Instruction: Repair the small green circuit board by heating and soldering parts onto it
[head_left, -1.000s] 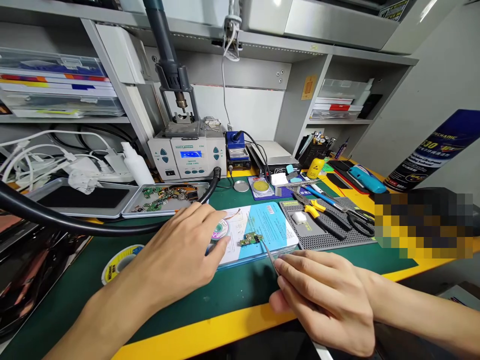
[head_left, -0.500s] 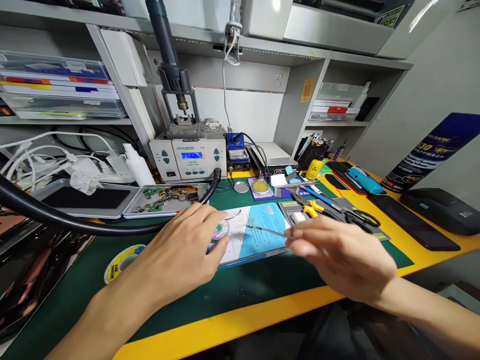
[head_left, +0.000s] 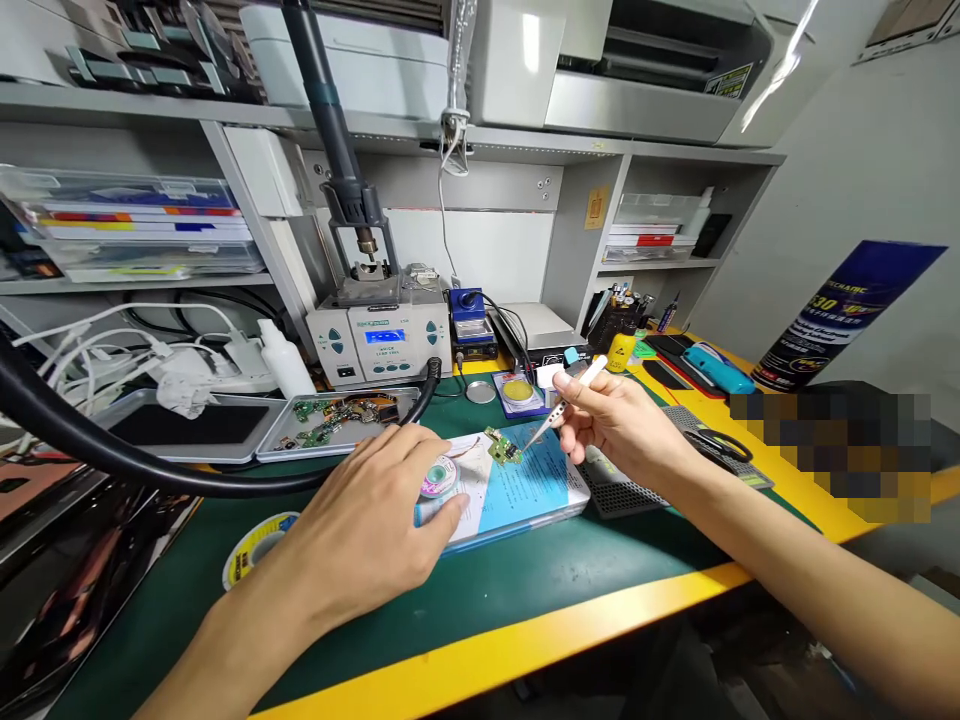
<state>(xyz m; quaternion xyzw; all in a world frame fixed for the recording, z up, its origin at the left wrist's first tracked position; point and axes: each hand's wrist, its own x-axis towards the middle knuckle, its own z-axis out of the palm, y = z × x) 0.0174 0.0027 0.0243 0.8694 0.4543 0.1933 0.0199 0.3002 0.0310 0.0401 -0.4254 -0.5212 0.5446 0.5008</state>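
My left hand (head_left: 375, 505) is curled round a small spool of desoldering wick (head_left: 439, 478), thumb on its near side, on a blue and white book (head_left: 544, 490). A thin copper-coloured strand runs from the spool onto the book. In my right hand (head_left: 615, 420) is a pair of white tweezers (head_left: 561, 408), slanted down to the left. Their tips are at the right edge of a small green circuit board (head_left: 501, 446) above the book. Whether the tips pinch the board or only touch it, I cannot tell.
A hot-air station (head_left: 382, 340) stands behind, its black hose (head_left: 247, 483) curving across the left. A tray (head_left: 270, 455) holds several boards. A yellow-labelled solder reel (head_left: 244, 565) lies left. Black-handled scissors (head_left: 724, 445) and a spray can (head_left: 832, 320) are at right.
My right hand has moved up and left, and the tweezers now slant more steeply. The board shows clearly where it was blurred before. My left hand stays on the spool. The view has tilted up.
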